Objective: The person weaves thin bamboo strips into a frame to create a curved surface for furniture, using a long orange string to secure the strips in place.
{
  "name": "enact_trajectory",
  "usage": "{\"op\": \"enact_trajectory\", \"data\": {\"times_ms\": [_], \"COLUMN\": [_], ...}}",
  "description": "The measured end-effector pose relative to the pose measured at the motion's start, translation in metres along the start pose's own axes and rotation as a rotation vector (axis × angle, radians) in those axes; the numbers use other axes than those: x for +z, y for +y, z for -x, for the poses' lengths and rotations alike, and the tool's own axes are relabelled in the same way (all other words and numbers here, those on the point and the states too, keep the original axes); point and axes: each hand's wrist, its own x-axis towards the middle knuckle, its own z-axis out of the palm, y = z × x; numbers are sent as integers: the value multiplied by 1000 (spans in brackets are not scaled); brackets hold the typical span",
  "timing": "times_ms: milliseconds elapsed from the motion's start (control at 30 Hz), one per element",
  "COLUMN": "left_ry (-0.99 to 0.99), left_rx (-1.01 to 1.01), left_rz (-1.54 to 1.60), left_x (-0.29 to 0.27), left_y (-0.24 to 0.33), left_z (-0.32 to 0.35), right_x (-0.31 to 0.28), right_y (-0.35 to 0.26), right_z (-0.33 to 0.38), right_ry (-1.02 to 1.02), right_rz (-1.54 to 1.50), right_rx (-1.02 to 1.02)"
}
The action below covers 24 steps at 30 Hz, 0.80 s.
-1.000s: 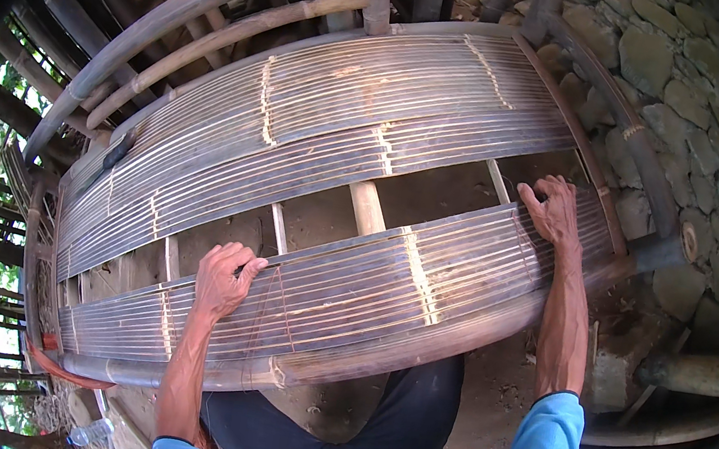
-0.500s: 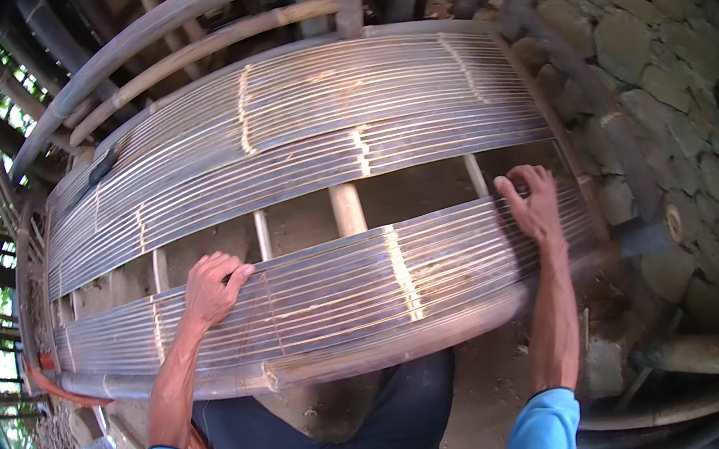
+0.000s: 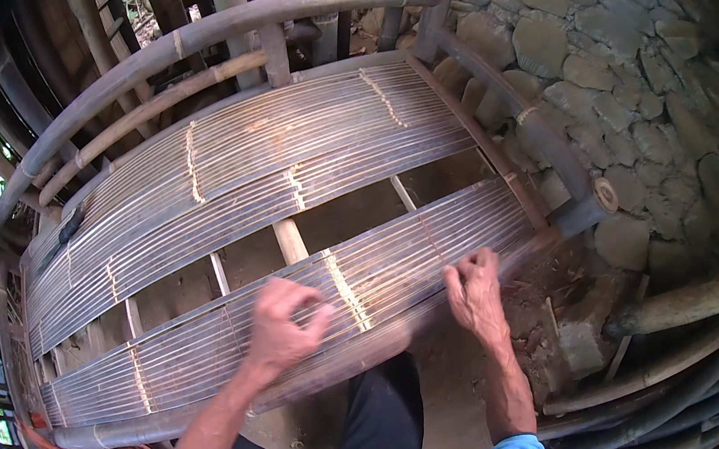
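Observation:
A bamboo bench [image 3: 250,156] of long thin slats spreads before me, with an open gap between its back panel and its front slat panel [image 3: 178,364]. My left hand [image 3: 284,328] is over the middle of the front panel, slightly blurred, its fingers loosely curled and the thumb apart. At the panel's right part, my right hand [image 3: 476,293] has its fingers bent closed; what they hold, if anything, is hidden. A thin dark cord [image 3: 432,237] crosses the slats just beside those fingers. Pale bindings [image 3: 346,291] run across the slats between my hands.
A curved bamboo backrest [image 3: 223,20] rises behind the bench, and an armrest [image 3: 560,151] stands at its right. Beyond is a stone wall [image 3: 611,103]. Bamboo poles [image 3: 674,384] are stacked at the right. A dark object [image 3: 71,225] lies at the bench's far left.
My left hand has moved right along the front panel. My right hand has come down and left, away from the gap's right end. The view has shifted, showing more of the wall.

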Motion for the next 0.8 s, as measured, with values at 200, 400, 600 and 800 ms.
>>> {"op": "enact_trajectory", "data": {"times_ms": [200, 400, 600, 800], "left_ry": [-588, -281, -246, -418], "left_rx": [-278, -716, -529, -518], "left_rz": [1250, 915, 111, -55], "left_x": [52, -8, 4, 145], "left_y": [64, 3, -79, -76], "left_z": [-34, -74, -110, -185], "right_x": [-30, -59, -2, 65], "right_y": [-91, -38, 32, 48], "right_z": [-32, -100, -146, -172], "right_ry": [-123, -235, -383, -480], "right_rz": [-555, -224, 48, 233], "right_rx": [-418, -264, -255, -200]}}
